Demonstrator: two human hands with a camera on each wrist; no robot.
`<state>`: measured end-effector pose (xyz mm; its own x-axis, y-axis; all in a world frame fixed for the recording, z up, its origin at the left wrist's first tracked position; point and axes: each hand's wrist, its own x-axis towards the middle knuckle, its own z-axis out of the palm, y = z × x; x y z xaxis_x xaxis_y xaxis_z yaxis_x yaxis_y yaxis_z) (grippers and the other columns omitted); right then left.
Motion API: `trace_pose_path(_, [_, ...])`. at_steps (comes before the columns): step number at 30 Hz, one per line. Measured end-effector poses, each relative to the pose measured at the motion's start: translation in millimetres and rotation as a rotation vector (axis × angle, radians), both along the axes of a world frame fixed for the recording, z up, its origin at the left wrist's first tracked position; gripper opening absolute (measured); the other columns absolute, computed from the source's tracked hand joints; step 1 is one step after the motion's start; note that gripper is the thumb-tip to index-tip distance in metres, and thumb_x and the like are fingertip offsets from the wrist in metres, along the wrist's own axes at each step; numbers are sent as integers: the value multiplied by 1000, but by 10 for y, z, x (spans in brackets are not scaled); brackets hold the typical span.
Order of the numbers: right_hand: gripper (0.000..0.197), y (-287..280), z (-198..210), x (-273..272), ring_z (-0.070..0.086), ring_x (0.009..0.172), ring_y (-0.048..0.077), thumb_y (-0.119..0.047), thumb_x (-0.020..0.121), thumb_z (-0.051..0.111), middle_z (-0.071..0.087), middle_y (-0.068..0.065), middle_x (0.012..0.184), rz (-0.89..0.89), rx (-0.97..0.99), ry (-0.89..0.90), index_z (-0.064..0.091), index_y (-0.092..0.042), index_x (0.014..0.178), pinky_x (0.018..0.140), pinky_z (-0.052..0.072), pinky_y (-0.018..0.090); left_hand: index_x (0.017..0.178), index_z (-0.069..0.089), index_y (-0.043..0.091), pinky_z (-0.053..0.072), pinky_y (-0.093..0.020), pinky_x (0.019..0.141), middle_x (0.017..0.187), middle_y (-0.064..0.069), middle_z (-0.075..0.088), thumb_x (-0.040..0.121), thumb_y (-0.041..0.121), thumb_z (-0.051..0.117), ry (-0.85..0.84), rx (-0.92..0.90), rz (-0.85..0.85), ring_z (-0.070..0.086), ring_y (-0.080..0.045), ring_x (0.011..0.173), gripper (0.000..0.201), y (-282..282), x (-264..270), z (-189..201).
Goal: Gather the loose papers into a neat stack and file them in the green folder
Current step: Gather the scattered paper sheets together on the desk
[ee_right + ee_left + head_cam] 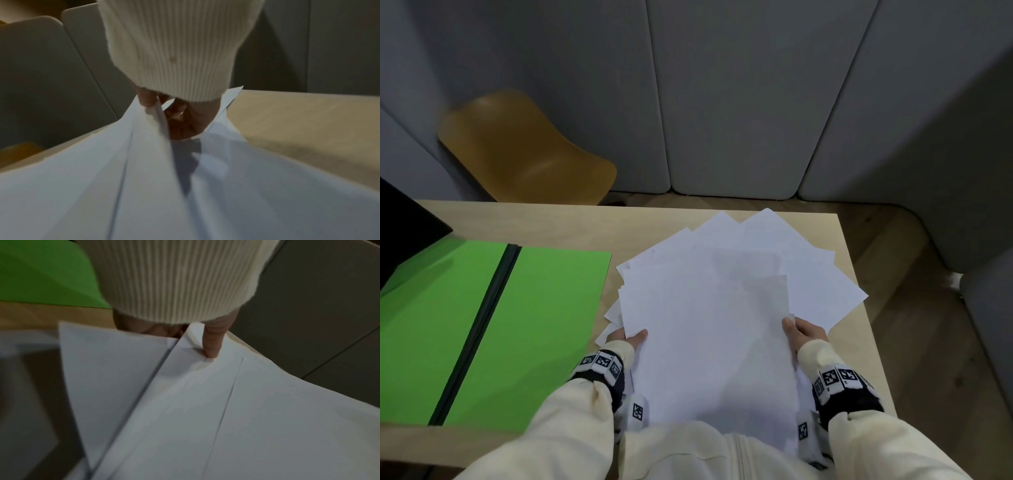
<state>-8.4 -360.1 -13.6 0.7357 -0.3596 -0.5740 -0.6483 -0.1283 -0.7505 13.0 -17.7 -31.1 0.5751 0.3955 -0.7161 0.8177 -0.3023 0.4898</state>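
A fanned bundle of white papers (709,308) is lifted at its near end over the right half of the wooden table (571,222). My left hand (631,337) holds its left edge, thumb on top and fingers hidden beneath. My right hand (799,330) pinches the right edge. In the left wrist view the thumb (213,344) presses on the papers (226,410). In the right wrist view the right hand (164,110) grips the papers (185,186), thumb over the upper sheets' edge, further sheets lying behind the palm. The green folder (482,318) lies open and flat on the left.
A black object (404,226) overlaps the folder's far left corner. A yellow chair (524,150) stands beyond the table's far edge. Grey padded panels (722,102) form the wall behind. The table's right edge runs just past the papers, with wooden floor (928,325) beside it.
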Motion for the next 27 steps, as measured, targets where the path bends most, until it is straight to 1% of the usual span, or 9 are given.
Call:
trace_pose_path(3, [20, 40, 1, 33, 56, 87, 18, -16, 92, 54, 61, 1, 95, -103, -28, -106, 68, -10, 106, 86, 39, 24, 131, 51, -1, 36, -32, 105, 140, -15, 51, 94, 25, 52, 29, 37, 4, 48, -31, 129, 45, -28, 3, 11])
trace_pose_path(7, [24, 58, -3, 36, 54, 94, 17, -5, 93, 50, 62, 5, 99, -175, -57, -195, 66, 3, 107, 85, 38, 22, 132, 51, 1, 35, -33, 106, 142, -14, 49, 94, 23, 52, 33, 21, 37, 46, -31, 130, 44, -22, 1, -6])
trace_pose_path(11, [24, 55, -28, 43, 50, 87, 20, -2, 93, 44, 59, 9, 90, -360, -39, -228, 66, 3, 100, 49, 39, -2, 127, 57, 1, 37, -34, 107, 137, -14, 54, 90, 18, 58, 26, 6, 91, 51, -32, 125, 41, -21, 33, -46])
trace_pose_path(14, [29, 15, -27, 47, 48, 84, 20, -3, 92, 40, 56, 11, 88, -495, -51, -222, 66, 3, 101, 39, 35, -1, 130, 54, 0, 37, -32, 105, 139, -14, 52, 90, 17, 58, 55, 7, 101, 50, -31, 127, 43, -24, 54, -32])
trace_pose_path(16, [28, -13, -22, 47, 48, 81, 21, -4, 91, 40, 56, 11, 86, -454, -87, -192, 68, 0, 97, 51, 46, 9, 132, 52, -1, 36, -32, 106, 142, -15, 49, 91, 17, 57, 65, 18, 103, 48, -31, 129, 45, -31, 58, -7])
trace_pose_path(18, [22, -34, -43, 47, 57, 83, 27, -9, 89, 47, 63, 14, 92, -308, -122, -104, 68, -11, 94, 77, 55, 30, 135, 48, 0, 35, -31, 106, 145, -14, 45, 93, 20, 54, 87, 44, 75, 45, -29, 132, 47, -36, 46, 40])
trace_pose_path(20, [26, -67, -57, 54, 60, 102, 37, -15, 88, 53, 64, 19, 116, -277, -74, 36, 64, -12, 112, 94, 47, 41, 136, 47, 2, 35, -31, 106, 146, -14, 44, 93, 23, 53, 96, 52, 46, 44, -30, 132, 48, -25, 46, 60])
trace_pose_path(23, [28, -162, 12, 78, 61, 96, 39, -10, 90, 51, 65, 26, 113, -410, -30, -10, 64, 0, 113, 92, 46, 39, 134, 49, 2, 35, -31, 105, 144, -14, 47, 94, 24, 52, 110, 44, 9, 46, -31, 131, 47, -21, 55, 68])
trace_pose_path(27, [31, -323, 9, 7, 58, 93, 29, -15, 92, 50, 61, 23, 122, -564, -96, -132, 62, -4, 118, 88, 44, 31, 139, 41, 2, 32, -31, 108, 149, -13, 39, 96, 27, 47, 140, 79, -15, 40, -28, 136, 50, -42, 54, 99])
